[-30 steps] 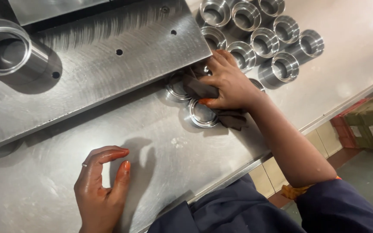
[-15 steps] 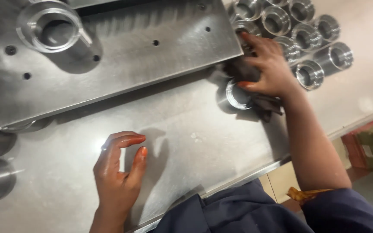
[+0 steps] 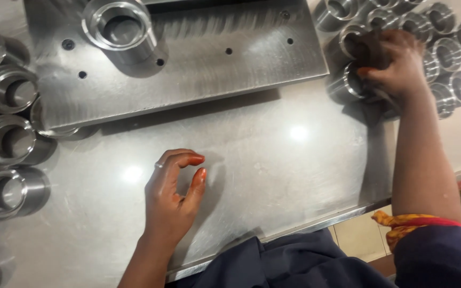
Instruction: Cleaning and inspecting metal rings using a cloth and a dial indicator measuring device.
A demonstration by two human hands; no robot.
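The head view looks down on a steel table (image 3: 273,176) at which one person is seated or standing close. At the far left, a group of machined metal sleeves (image 3: 4,141) is seen standing on end, bores upward, some partly cut off by the frame edge. Above the middle lies a thick drilled steel plate (image 3: 198,69), with one larger flanged ring (image 3: 117,24) set upright on its left part.

Below the plate, the left hand (image 3: 173,197) is rested on the bare tabletop. Its fingers are curled loosely, thumb and forefinger tips near each other but apart, and nothing is held in it.

To the right, the right hand (image 3: 396,66) is laid over a cluster of short metal rings (image 3: 454,58) packed side by side near the table's far right corner. A ring at the cluster's near-left edge, the gripped ring (image 3: 350,82), is touched by the thumb, and the fingers are bent down around it and its neighbour; something dark, perhaps a cloth, seems pressed under the palm, though blur keeps this uncertain. Whether the ring is lifted or only clasped cannot be told.

As to progress, it is judged that the work is at a picking stage: the ring is still among its cluster, beside the plate's right end, and many rings on the right remain unhandled.
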